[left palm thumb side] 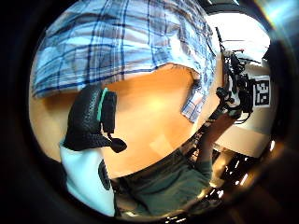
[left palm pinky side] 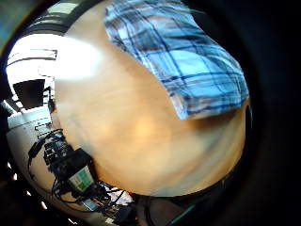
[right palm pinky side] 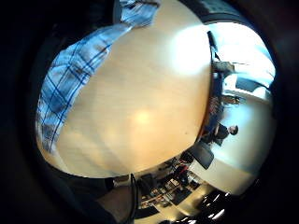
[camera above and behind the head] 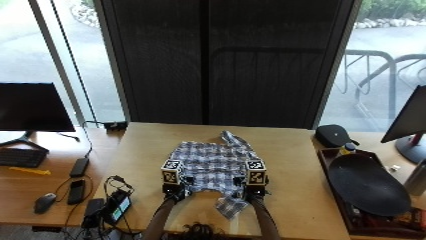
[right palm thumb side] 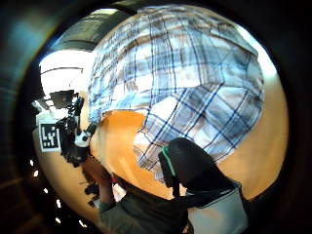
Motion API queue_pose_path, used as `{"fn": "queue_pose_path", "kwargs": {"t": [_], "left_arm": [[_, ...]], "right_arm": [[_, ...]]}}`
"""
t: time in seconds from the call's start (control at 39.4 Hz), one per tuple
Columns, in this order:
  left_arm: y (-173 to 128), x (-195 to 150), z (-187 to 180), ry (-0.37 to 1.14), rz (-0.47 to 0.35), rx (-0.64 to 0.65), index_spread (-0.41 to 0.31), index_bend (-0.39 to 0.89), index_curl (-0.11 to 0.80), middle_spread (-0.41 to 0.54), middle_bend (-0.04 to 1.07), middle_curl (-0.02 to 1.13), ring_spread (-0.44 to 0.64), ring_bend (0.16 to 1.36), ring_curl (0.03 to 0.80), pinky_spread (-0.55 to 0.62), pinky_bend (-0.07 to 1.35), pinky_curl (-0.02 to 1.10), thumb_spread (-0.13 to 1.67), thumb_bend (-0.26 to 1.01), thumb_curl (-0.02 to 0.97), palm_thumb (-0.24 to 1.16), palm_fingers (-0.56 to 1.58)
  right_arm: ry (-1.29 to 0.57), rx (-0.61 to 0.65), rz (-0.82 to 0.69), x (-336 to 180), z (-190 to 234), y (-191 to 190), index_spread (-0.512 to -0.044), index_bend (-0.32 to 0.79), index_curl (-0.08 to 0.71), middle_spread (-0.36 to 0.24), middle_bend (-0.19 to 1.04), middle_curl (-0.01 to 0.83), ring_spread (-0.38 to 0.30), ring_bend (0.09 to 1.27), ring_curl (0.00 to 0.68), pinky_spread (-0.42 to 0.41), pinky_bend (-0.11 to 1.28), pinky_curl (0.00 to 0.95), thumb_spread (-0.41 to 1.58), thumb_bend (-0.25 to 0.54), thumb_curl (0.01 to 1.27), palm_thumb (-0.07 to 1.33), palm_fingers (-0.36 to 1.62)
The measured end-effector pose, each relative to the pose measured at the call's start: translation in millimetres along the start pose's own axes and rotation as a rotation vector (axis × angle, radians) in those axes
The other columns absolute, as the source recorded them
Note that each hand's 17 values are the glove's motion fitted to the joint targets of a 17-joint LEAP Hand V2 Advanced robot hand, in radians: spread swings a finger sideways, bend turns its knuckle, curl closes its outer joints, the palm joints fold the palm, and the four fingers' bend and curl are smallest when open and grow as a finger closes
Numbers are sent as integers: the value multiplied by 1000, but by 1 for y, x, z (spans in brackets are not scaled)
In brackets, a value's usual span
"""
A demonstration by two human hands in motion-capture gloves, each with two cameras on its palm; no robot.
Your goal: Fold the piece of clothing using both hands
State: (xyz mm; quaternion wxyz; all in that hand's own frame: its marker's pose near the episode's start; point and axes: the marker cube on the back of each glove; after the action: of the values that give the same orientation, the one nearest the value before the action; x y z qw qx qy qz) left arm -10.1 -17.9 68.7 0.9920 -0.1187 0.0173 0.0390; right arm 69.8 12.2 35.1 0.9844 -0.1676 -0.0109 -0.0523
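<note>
— Looking down from above, where is the shirt (camera above and behind the head: 214, 166)?

— On the wooden desk (camera above and behind the head: 293, 165), near the middle and toward the person's edge. It is a blue and white plaid shirt, spread in a rumpled patch, with a narrow strip of cloth running away from the person at its far side and a loose flap hanging toward the desk's near edge.

— And the hands?

— Both sit at the near edge of the shirt, the left hand (camera above and behind the head: 174, 189) at its left corner and the right hand (camera above and behind the head: 256, 190) at its right corner, forearms reaching up from below.

— Are the fingers gripping the cloth?

— I cannot tell for either hand (the gloves' fittings cover them from above). In the left thumb side palm view a black-gloved thumb (left palm thumb side: 91, 119) shows over bare desk just below the cloth's edge; in the right thumb side palm view a gloved thumb (right palm thumb side: 192, 165) lies against the plaid flap.

— Anything else around?

— A black tray (camera above and behind the head: 366, 185) at the right, a monitor (camera above and behind the head: 33, 107) and keyboard (camera above and behind the head: 20, 157) on the neighbouring desk at the left, and a small device with a lit screen (camera above and behind the head: 118, 207) near the front left corner.
</note>
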Motion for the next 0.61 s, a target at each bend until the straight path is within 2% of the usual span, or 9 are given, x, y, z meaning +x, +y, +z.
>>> {"fn": "queue_pose_path", "kwargs": {"t": [0.1, 0.2, 0.33, 0.43, 0.48, 0.51, 0.61], "left_arm": [[-4, 1, 14, 80, 64, -77, -100, 126, 283, 101, 209, 370, 330, 576, 276, 385, 429, 285, 1182, 26, 333, 476, 202], [-3, -5, 16, 27, 6, -85, -92, 139, 283, 83, 248, 382, 308, 583, 279, 368, 409, 284, 1193, 32, 343, 522, 253], [-10, -17, 14, -113, -58, 26, -100, 208, 318, 58, 249, 388, 272, 556, 275, 345, 368, 278, 1207, 25, 349, 553, 347], [-2, -7, 10, -105, -26, 36, -113, 234, 344, 41, 231, 388, 240, 540, 275, 320, 329, 272, 1215, 12, 349, 563, 410], [0, -1, 9, -101, -6, 49, -125, 265, 362, 16, 243, 393, 194, 538, 280, 302, 298, 267, 1223, 16, 353, 584, 509], [-1, -2, 8, -119, -11, 65, -131, 270, 368, 6, 249, 395, 169, 542, 282, 290, 280, 263, 1227, 17, 354, 592, 550], [-17, -14, 0, -252, -54, 239, -153, 267, 385, -35, 253, 403, 88, 539, 290, 247, 241, 262, 1242, 24, 358, 633, 655]], "right_arm": [[77, -77, 72, 11, 14, -7, -391, 126, 250, 11, 161, 226, 150, 358, 259, 225, 775, 380, 1129, -4, 330, 446, 73], [70, -107, 51, 14, 26, -15, -388, 118, 243, 11, 174, 235, 142, 373, 266, 203, 789, 382, 1124, 2, 343, 503, 71], [23, -105, 14, 14, 31, -17, -376, 148, 246, -2, 194, 250, 104, 410, 275, 178, 751, 364, 1117, -7, 342, 539, 153], [30, -37, -7, 12, 29, -19, -381, 184, 266, -20, 184, 259, 64, 432, 282, 164, 680, 343, 1121, -14, 338, 550, 236], [50, 35, -15, 9, 27, -22, -387, 218, 283, -46, 206, 273, -1, 479, 295, 134, 625, 325, 1131, 2, 340, 583, 409], [74, 77, -2, 10, 25, -23, -387, 208, 283, -51, 198, 274, -14, 477, 292, 129, 608, 317, 1133, -1, 339, 588, 422], [183, 198, 55, 10, 20, -25, -381, 234, 311, -111, 234, 304, -111, 550, 319, 73, 516, 293, 1160, 25, 345, 665, 705]]}}
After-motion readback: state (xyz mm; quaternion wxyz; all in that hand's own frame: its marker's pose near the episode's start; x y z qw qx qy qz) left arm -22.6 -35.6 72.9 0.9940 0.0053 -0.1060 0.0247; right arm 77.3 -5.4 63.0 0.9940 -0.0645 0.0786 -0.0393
